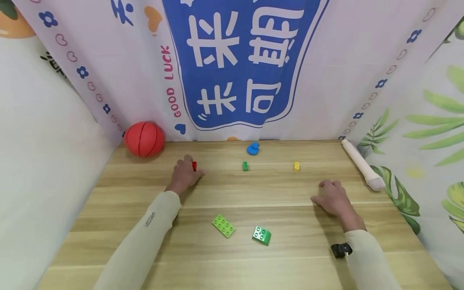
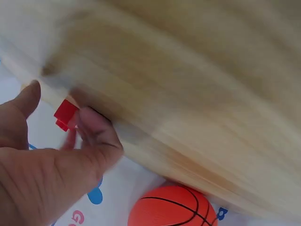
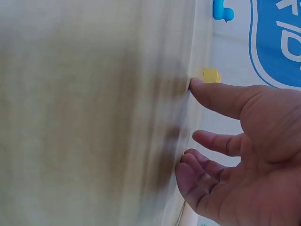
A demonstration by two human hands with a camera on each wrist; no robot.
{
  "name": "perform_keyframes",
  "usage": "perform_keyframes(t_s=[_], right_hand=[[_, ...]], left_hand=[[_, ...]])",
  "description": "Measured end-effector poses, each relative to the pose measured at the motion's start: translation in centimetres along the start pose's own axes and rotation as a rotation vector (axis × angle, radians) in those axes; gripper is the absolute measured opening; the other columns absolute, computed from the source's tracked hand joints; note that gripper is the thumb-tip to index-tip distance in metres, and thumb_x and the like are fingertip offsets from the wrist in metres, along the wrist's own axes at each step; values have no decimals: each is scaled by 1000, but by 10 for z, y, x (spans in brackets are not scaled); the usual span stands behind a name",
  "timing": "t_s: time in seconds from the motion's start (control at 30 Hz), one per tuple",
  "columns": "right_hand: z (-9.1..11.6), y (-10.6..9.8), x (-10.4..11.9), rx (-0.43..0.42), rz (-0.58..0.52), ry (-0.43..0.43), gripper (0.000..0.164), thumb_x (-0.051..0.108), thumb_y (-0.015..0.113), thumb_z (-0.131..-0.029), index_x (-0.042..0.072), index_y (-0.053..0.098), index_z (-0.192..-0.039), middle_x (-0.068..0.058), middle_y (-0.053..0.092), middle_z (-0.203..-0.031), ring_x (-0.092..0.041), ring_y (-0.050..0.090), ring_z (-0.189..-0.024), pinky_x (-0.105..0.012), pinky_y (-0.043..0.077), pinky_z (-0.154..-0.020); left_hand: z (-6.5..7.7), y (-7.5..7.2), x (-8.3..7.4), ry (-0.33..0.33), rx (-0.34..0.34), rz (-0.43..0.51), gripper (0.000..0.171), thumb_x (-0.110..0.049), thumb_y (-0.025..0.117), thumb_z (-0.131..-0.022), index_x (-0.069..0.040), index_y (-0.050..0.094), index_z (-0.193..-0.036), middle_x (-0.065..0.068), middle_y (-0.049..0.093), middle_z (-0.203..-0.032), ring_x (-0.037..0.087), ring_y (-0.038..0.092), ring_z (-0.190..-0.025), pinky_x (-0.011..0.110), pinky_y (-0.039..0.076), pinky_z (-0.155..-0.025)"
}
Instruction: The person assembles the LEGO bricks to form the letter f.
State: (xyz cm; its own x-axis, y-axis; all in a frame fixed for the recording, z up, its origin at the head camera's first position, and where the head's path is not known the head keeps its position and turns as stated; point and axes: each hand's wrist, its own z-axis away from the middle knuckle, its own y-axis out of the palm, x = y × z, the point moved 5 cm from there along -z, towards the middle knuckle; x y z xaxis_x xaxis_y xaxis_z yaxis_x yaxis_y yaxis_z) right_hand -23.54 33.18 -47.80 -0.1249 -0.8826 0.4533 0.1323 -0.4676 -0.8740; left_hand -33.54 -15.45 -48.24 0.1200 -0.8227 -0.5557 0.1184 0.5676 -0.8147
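Note:
My left hand (image 1: pixel 184 174) is at a small red brick (image 1: pixel 194 166) toward the back left of the wooden table. In the left wrist view the red brick (image 2: pixel 66 113) shows between the spread thumb and the bent fingers, partly covered by a fingertip. My right hand (image 1: pixel 333 198) hovers low over the right side, thumb apart from loosely bent fingers and nothing between them. Beyond it lies a small yellow brick (image 1: pixel 297 166), seen past the thumb tip in the right wrist view. A small green brick (image 1: pixel 245 166) stands between the two hands.
A red ball (image 1: pixel 144 139) sits at the back left corner, a blue toy duck (image 1: pixel 253 148) at the back edge. A pale stick-shaped object (image 1: pixel 363 165) lies along the right edge. Nearer are a lime green brick (image 1: pixel 223 226) and a green brick with a curved end (image 1: pixel 262 235).

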Motion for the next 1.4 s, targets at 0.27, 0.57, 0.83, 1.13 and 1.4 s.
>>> perform_keyframes(t_s=[0.27, 0.57, 0.83, 1.13, 1.4], right_hand=[[-20, 0, 15, 53, -24, -105, 74, 17, 79, -96, -15, 41, -151, -46, 42, -146, -61, 51, -132, -69, 47, -109], [-71, 5, 30, 144, -237, -192, 83, 22, 71, -105, -2, 21, -168, -41, 45, -155, -56, 60, -132, -64, 50, -110], [-88, 16, 24, 66, -237, -210, 48, 13, 68, -107, -5, 51, -148, -34, 56, -139, -23, 69, -91, -24, 57, -66], [-88, 15, 27, 5, -168, -229, 47, 19, 70, -106, -8, 55, -141, -32, 61, -131, -36, 66, -107, -46, 58, -89], [-81, 19, 42, -15, -209, -229, 46, 21, 70, -105, -6, 58, -139, -30, 62, -138, -43, 68, -119, -47, 59, -92]], left_hand=[[-3, 20, -26, 179, 93, -49, 39, -18, 77, -101, 1, 63, -132, 19, 70, -117, 32, 63, -106, 44, 55, -96], [2, 41, -45, 212, 239, 48, 43, -14, 86, -93, -6, 67, -130, 10, 71, -106, 22, 63, -95, 31, 56, -90], [3, 42, -44, 304, 281, 122, 38, -10, 84, -94, -6, 68, -128, 11, 70, -113, 22, 63, -102, 33, 57, -95], [1, 39, -33, 307, 281, 211, 38, -13, 86, -93, -5, 70, -126, 11, 68, -113, 22, 61, -103, 31, 53, -94], [5, 39, -32, 302, 263, 230, 33, -12, 86, -92, -6, 71, -121, 9, 68, -109, 21, 60, -101, 29, 52, -90]])
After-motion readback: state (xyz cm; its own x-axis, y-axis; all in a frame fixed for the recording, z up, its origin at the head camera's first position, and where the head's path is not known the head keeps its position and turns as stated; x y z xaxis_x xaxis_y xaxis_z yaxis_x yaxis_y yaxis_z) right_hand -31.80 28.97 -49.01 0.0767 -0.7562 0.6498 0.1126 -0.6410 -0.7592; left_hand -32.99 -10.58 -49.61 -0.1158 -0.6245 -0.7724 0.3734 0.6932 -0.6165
